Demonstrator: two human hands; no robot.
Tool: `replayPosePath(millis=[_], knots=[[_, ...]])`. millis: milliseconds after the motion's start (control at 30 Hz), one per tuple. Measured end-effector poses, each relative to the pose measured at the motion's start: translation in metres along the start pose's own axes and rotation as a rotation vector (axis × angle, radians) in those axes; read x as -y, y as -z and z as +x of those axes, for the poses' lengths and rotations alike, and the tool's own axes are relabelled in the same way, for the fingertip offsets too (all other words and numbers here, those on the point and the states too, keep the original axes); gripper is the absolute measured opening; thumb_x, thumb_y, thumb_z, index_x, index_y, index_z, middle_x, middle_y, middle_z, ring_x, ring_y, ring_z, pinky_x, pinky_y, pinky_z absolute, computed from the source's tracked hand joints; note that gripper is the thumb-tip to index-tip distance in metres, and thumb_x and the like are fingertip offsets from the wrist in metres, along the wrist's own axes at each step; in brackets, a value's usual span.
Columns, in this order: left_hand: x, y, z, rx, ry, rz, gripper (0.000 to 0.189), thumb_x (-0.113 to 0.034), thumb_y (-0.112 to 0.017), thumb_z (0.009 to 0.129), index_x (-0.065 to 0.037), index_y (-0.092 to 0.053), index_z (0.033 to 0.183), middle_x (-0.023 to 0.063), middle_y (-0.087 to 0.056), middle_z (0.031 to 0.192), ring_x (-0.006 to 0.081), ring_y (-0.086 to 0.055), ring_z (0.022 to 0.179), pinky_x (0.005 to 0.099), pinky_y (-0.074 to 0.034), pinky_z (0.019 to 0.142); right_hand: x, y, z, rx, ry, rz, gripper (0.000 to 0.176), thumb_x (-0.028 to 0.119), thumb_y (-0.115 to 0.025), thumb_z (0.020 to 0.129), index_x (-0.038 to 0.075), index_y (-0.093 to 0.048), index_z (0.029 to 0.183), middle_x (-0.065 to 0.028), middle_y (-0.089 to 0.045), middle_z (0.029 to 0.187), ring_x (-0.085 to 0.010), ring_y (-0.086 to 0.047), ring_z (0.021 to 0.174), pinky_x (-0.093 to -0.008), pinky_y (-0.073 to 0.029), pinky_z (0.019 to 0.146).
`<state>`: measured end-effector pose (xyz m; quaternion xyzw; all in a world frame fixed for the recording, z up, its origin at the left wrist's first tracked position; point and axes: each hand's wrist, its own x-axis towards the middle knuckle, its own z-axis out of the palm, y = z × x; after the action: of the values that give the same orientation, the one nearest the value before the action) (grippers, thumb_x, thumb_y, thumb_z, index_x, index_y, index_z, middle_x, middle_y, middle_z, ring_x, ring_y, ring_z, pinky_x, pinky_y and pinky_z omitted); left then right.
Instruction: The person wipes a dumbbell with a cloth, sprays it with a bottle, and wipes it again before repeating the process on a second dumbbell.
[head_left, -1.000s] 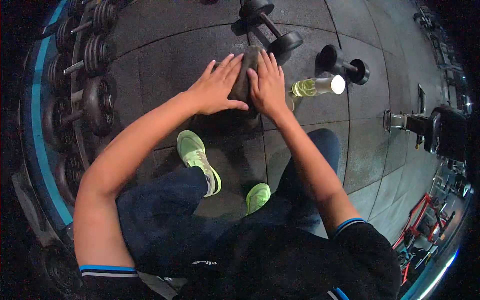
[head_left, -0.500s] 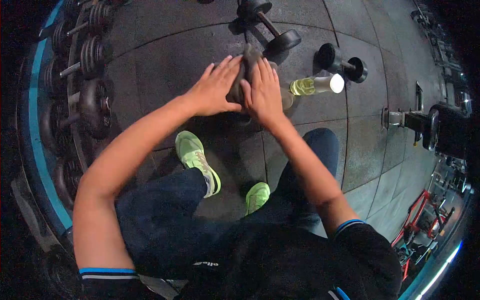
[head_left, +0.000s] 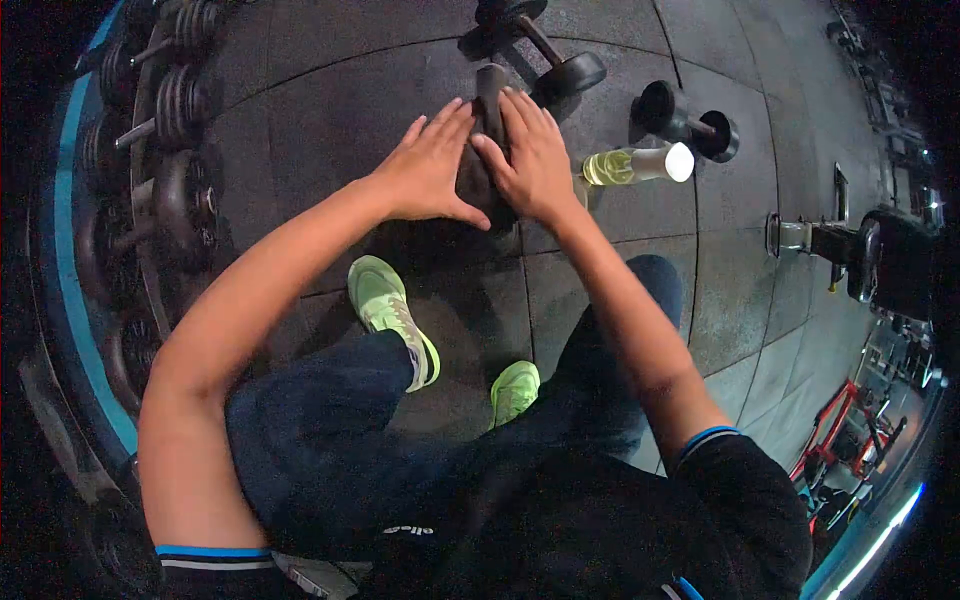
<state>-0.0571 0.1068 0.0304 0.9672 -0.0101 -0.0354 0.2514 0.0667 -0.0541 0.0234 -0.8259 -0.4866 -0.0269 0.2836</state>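
Note:
Between my two hands is a long, dark bundle that looks like folded cloth [head_left: 490, 84], its rounded end pointing away from me. My left hand [head_left: 425, 165] lies along its left side, fingers stretched and thumb apart. From the right, my right hand [head_left: 530, 160] rests over it with the fingers pointing forward and the thumb on top. Together the hands hold the bundle; its underside is hidden. Just right of my right hand, a clear bottle of yellowish liquid [head_left: 610, 168] with a white cap [head_left: 678, 162] is near a pale strap-like piece, mostly covered.
Two black dumbbells lie ahead on the dark tiled floor, one farther off [head_left: 545, 45], another to the right [head_left: 690, 122]. A rack of dumbbells [head_left: 185, 195] runs along the left. Gym equipment [head_left: 850, 250] stands at right. My green shoes [head_left: 385, 300] are below.
The bundle looks longer and straighter, its far end now rounded. My right hand has shifted slightly along it, and the tan piece beside that hand is less visible.

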Motion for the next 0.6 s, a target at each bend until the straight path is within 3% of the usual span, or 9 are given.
replayPosePath(millis=[167, 267, 333, 400, 500, 600], knots=[[-0.012, 0.015, 0.003, 0.061, -0.009, 0.059, 0.136, -0.064, -0.085, 0.06, -0.003, -0.013, 0.158, 0.016, -0.016, 0.165, 0.0355, -0.013, 0.154, 0.0615, -0.021, 0.119, 0.032, 0.015, -0.083, 0.0, -0.15, 0.092, 0.089, 0.038, -0.067, 0.089, -0.009, -0.025, 0.151, -0.0313, -0.027, 0.157, -0.0491, -0.024, 0.147, -0.0522, -0.02, 0.121], [-0.012, 0.01, 0.004, 0.026, -0.036, 0.076, 0.139, -0.063, -0.086, 0.058, -0.002, -0.012, 0.158, 0.0189, -0.016, 0.165, 0.037, -0.015, 0.153, 0.0571, -0.021, 0.121, 0.014, 0.008, -0.06, -0.02, -0.114, 0.09, 0.085, 0.04, -0.066, 0.09, -0.01, -0.03, 0.148, -0.0324, -0.031, 0.154, -0.0483, -0.027, 0.146, -0.0531, -0.023, 0.12], [-0.007, 0.003, 0.005, -0.04, -0.064, 0.078, 0.139, -0.065, -0.085, 0.059, -0.004, -0.01, 0.159, 0.0173, -0.017, 0.165, 0.036, -0.015, 0.153, 0.0597, -0.021, 0.12, -0.003, 0.005, -0.015, 0.04, -0.181, 0.16, 0.067, 0.038, -0.061, 0.095, -0.008, -0.044, 0.14, -0.0282, -0.04, 0.151, -0.0433, -0.033, 0.144, -0.0511, -0.028, 0.118], [-0.004, 0.002, 0.007, -0.051, -0.076, 0.102, 0.139, -0.066, -0.083, 0.059, -0.004, -0.009, 0.159, 0.0165, -0.018, 0.165, 0.0354, -0.016, 0.153, 0.0609, -0.021, 0.119, -0.01, 0.007, 0.004, 0.133, -0.262, 0.325, 0.065, 0.038, -0.059, 0.097, -0.007, -0.045, 0.141, -0.0248, -0.043, 0.151, -0.0416, -0.033, 0.144, -0.0498, -0.027, 0.118], [-0.006, 0.01, 0.007, 0.01, -0.064, 0.14, 0.14, -0.066, -0.084, 0.058, -0.005, -0.009, 0.159, 0.0167, -0.018, 0.165, 0.0354, -0.016, 0.153, 0.06, -0.022, 0.119, -0.007, 0.004, -0.027, 0.007, -0.15, 0.158, 0.074, 0.038, -0.061, 0.095, -0.007, -0.036, 0.147, -0.026, -0.035, 0.156, -0.0437, -0.029, 0.146, -0.0515, -0.025, 0.119], [-0.013, 0.02, 0.005, 0.055, -0.067, 0.146, 0.141, -0.064, -0.086, 0.056, -0.005, -0.009, 0.16, 0.0162, -0.017, 0.165, 0.0353, -0.017, 0.153, 0.0592, -0.023, 0.119, 0.02, 0.01, -0.08, -0.013, -0.214, 0.135, 0.085, 0.038, -0.063, 0.094, -0.007, -0.023, 0.153, -0.0276, -0.023, 0.161, -0.0464, -0.023, 0.148, -0.0534, -0.021, 0.12]])
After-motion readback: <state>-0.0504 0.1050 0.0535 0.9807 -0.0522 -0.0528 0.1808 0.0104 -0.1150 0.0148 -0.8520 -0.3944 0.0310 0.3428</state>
